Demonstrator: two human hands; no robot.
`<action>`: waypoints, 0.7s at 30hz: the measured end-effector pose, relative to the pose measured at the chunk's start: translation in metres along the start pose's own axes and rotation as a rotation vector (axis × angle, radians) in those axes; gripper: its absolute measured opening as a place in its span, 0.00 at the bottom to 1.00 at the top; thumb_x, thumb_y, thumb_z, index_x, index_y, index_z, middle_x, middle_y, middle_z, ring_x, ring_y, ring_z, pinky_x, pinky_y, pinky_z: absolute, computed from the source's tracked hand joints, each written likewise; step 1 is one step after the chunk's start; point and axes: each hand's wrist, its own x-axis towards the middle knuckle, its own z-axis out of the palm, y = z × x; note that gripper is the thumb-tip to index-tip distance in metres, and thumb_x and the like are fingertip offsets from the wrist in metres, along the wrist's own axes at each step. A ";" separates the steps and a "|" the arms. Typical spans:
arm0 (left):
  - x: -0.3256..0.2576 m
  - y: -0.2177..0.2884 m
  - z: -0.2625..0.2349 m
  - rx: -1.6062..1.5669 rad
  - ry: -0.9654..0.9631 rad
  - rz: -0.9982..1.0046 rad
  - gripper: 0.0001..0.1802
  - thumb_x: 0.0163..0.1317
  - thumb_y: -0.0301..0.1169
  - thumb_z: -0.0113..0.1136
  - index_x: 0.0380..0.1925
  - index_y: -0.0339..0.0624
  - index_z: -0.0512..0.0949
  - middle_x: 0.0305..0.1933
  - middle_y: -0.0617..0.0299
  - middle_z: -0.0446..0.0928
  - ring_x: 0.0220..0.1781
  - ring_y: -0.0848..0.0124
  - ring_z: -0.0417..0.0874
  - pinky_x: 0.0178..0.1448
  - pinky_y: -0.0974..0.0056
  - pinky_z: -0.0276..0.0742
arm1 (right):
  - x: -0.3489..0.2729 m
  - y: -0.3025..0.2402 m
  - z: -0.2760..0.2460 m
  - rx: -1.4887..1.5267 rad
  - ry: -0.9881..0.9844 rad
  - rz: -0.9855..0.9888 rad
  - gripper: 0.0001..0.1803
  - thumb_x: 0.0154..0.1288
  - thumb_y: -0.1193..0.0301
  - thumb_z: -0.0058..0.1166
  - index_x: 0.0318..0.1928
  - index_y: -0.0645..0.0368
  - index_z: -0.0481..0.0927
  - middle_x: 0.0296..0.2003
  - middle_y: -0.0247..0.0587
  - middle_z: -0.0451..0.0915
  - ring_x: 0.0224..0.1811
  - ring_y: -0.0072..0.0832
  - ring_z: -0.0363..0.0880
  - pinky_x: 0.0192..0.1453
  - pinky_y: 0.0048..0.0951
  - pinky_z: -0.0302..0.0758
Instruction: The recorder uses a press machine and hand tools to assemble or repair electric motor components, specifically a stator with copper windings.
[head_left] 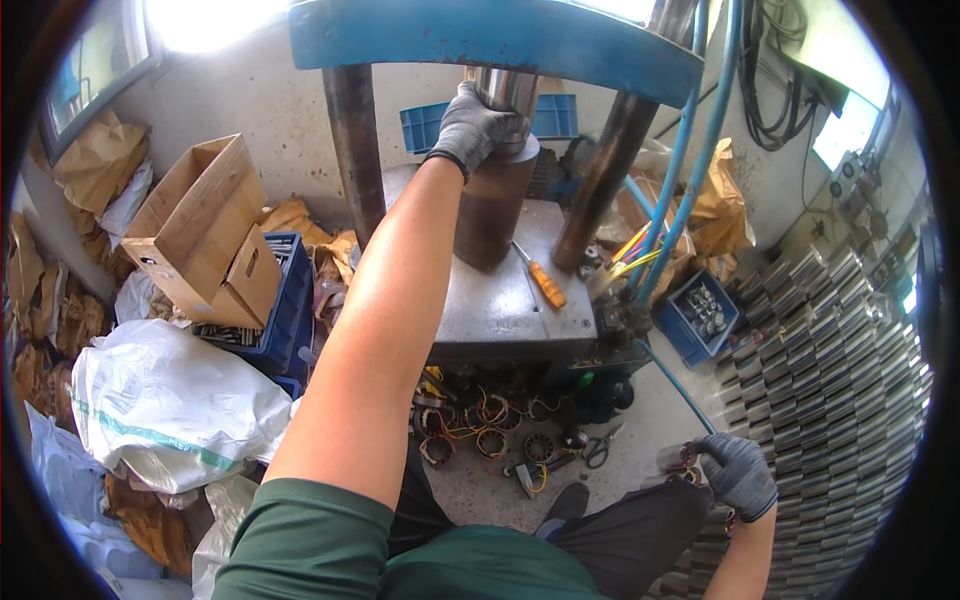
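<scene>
Head view — left grip point(478, 127) curled round shiny cylinder point(508, 90) — right grip point(740, 474) closed on coil-wound part point(675, 460).

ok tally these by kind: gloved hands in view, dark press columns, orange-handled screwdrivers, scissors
Gloved hands (left hand, right hand): 2
Dark press columns (left column, right column): 2
Orange-handled screwdriver: 1
Scissors: 1
Total: 6

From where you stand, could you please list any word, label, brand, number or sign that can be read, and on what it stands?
No text is readable.
Press table: faint marks by the front edge, too blurred to read.
Cardboard box: any marks too small to read.
</scene>
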 end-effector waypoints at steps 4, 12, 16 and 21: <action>-0.001 0.002 -0.002 -0.092 -0.028 -0.007 0.45 0.40 0.40 0.88 0.55 0.35 0.71 0.48 0.48 0.87 0.51 0.58 0.90 0.60 0.58 0.85 | 0.000 0.009 -0.001 -0.170 -0.154 -0.021 0.14 0.60 0.78 0.61 0.46 0.62 0.90 0.39 0.54 0.89 0.41 0.48 0.89 0.49 0.40 0.84; 0.000 0.000 -0.001 -0.059 -0.030 -0.018 0.46 0.39 0.39 0.89 0.55 0.36 0.71 0.47 0.48 0.87 0.50 0.58 0.89 0.60 0.58 0.85 | 0.001 0.000 0.001 -0.025 0.091 -0.027 0.14 0.61 0.78 0.61 0.48 0.64 0.88 0.39 0.54 0.88 0.42 0.49 0.88 0.50 0.42 0.83; 0.001 0.003 0.006 -0.141 0.005 0.076 0.50 0.39 0.40 0.90 0.59 0.38 0.68 0.55 0.51 0.84 0.57 0.62 0.86 0.65 0.59 0.81 | 0.006 -0.002 -0.006 -0.099 0.181 -0.086 0.11 0.62 0.77 0.61 0.45 0.64 0.87 0.37 0.53 0.87 0.40 0.50 0.88 0.47 0.42 0.83; 0.023 -0.022 0.013 -0.277 0.015 0.189 0.58 0.36 0.44 0.93 0.64 0.42 0.64 0.62 0.53 0.79 0.63 0.64 0.80 0.68 0.61 0.78 | 0.087 -0.011 -0.046 -0.171 0.532 -0.171 0.09 0.69 0.75 0.60 0.46 0.64 0.86 0.39 0.54 0.87 0.41 0.47 0.88 0.49 0.40 0.83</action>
